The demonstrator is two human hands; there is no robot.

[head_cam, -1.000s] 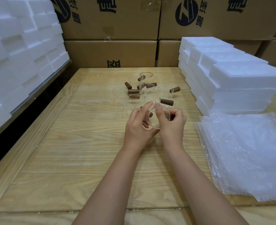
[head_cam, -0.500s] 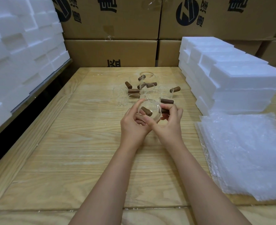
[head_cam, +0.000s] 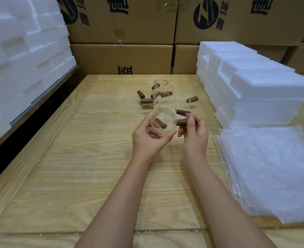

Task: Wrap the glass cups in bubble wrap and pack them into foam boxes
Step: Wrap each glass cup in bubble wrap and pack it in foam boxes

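Glass cup, held above the worktop with the left hand gripping its wall and the right hand pinching its brown handle, should be supported by both hands and laid centrally on the bubble wrap at right.

- I see one clear glass cup with a brown cylindrical handle lifted and tipped, its mouth toward me. The left hand grips its wall, and the right hand pinches the handle.
- More such cups cluster just beyond it, some of them upright.
- Clear bubble-wrap sheets lie stacked flat at my right.
- White foam boxes are stacked just behind the sheets.
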